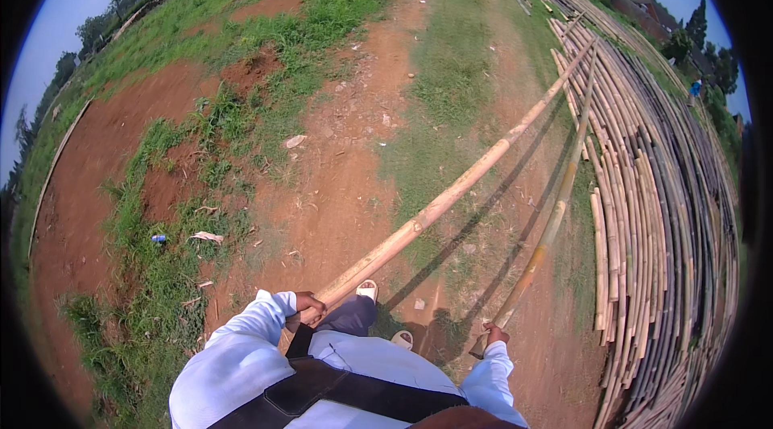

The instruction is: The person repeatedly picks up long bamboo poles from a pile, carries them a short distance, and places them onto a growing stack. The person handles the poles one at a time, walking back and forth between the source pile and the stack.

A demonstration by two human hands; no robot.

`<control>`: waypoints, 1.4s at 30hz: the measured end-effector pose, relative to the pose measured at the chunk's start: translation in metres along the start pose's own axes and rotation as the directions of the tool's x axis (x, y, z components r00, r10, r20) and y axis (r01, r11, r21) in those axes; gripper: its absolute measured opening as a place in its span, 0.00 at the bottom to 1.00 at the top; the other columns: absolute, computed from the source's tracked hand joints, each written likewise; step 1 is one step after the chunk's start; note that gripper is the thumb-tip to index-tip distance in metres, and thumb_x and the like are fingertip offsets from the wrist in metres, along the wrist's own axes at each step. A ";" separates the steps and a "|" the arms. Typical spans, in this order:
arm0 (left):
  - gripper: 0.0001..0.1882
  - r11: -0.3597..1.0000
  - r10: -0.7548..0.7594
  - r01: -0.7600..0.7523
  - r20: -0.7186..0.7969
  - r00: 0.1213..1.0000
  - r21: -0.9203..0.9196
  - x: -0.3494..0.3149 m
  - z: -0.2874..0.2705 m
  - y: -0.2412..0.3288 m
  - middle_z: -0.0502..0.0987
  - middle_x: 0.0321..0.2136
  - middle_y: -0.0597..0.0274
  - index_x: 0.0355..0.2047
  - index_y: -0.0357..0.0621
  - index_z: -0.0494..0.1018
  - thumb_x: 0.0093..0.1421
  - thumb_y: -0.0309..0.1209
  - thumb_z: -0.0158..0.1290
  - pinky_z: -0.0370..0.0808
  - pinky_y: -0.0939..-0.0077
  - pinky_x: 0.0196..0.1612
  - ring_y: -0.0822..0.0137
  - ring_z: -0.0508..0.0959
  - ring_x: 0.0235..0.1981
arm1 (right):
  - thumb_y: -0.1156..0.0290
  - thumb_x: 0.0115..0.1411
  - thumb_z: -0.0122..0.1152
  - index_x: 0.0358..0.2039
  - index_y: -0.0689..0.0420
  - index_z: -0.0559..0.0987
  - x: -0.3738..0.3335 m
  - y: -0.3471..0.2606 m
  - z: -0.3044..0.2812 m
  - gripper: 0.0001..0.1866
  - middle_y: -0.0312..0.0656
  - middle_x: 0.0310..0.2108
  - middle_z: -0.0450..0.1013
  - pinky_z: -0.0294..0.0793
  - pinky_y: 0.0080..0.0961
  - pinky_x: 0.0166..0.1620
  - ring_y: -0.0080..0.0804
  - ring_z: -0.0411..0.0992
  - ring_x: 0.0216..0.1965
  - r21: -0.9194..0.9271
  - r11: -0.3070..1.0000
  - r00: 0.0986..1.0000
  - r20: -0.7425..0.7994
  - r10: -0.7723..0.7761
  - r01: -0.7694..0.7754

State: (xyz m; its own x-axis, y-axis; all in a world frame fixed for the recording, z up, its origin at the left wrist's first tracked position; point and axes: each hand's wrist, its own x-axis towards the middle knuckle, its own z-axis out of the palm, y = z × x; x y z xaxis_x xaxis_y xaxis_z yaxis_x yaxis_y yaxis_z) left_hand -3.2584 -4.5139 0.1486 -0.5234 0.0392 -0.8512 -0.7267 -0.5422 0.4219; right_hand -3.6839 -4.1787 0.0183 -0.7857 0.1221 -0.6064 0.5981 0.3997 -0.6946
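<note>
My left hand (308,307) is closed around the near end of a long, pale tan bamboo pole (451,196), close against my body. That pole slants up and away to the right, toward the stacked bamboo. Lower on the right, my right hand (495,335) grips the near end of a second bamboo pole (555,224), greener with orange-brown patches. The far ends of the two poles come together near the edge of the stack. Some of the fingers on each hand are hidden behind the poles.
A large stack of bamboo poles (644,212) runs along the right. Beneath me is a reddish dirt track (346,147) with grassy strips. On the left lie a blue can (159,238) and some pale scraps. A person in blue (695,88) is far off at the right.
</note>
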 end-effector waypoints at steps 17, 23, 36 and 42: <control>0.10 0.996 0.086 -0.085 0.089 0.992 -0.009 0.011 0.107 -0.022 0.69 0.17 0.63 0.24 0.46 0.65 0.46 0.36 0.51 0.69 0.74 0.24 0.69 0.70 0.18 | 0.69 0.26 0.69 0.25 0.73 0.70 -0.092 0.191 -0.163 0.27 0.50 0.23 0.71 0.70 0.36 0.27 0.41 0.70 0.23 -0.244 0.969 0.994 -0.093 -0.065 0.040; 0.10 0.998 0.041 -0.035 0.133 0.990 -0.049 0.029 0.123 -0.103 0.69 0.17 0.63 0.26 0.46 0.65 0.46 0.36 0.51 0.69 0.74 0.24 0.68 0.70 0.18 | 0.75 0.30 0.66 0.22 0.68 0.70 -0.183 0.246 -0.257 0.17 0.47 0.19 0.70 0.70 0.33 0.21 0.38 0.69 0.17 0.010 0.999 0.998 0.053 0.035 -0.036; 0.10 0.992 -0.015 0.023 0.061 0.998 -0.128 -0.056 0.205 -0.272 0.68 0.16 0.65 0.26 0.48 0.66 0.45 0.37 0.51 0.68 0.74 0.22 0.70 0.69 0.17 | 0.79 0.30 0.65 0.24 0.67 0.70 -0.204 0.404 -0.386 0.18 0.45 0.18 0.70 0.70 0.31 0.23 0.35 0.69 0.18 -0.071 0.992 0.995 -0.036 0.097 -0.100; 0.10 0.999 0.021 -0.022 -0.019 1.000 -0.037 -0.034 0.279 -0.366 0.68 0.17 0.63 0.25 0.47 0.66 0.45 0.37 0.52 0.68 0.74 0.22 0.69 0.70 0.17 | 0.79 0.31 0.64 0.32 0.69 0.65 -0.165 0.406 -0.447 0.25 0.48 0.22 0.70 0.69 0.32 0.18 0.37 0.68 0.15 0.003 0.995 0.994 0.044 0.098 -0.098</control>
State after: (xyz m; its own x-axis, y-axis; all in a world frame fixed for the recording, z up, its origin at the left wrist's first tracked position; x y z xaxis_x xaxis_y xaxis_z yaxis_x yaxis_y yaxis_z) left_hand -3.0989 -4.0825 0.1106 -0.5302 0.0121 -0.8478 -0.6981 -0.5737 0.4284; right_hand -3.3822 -3.6307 0.0092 -0.7158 0.1200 -0.6879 0.6726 0.3833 -0.6330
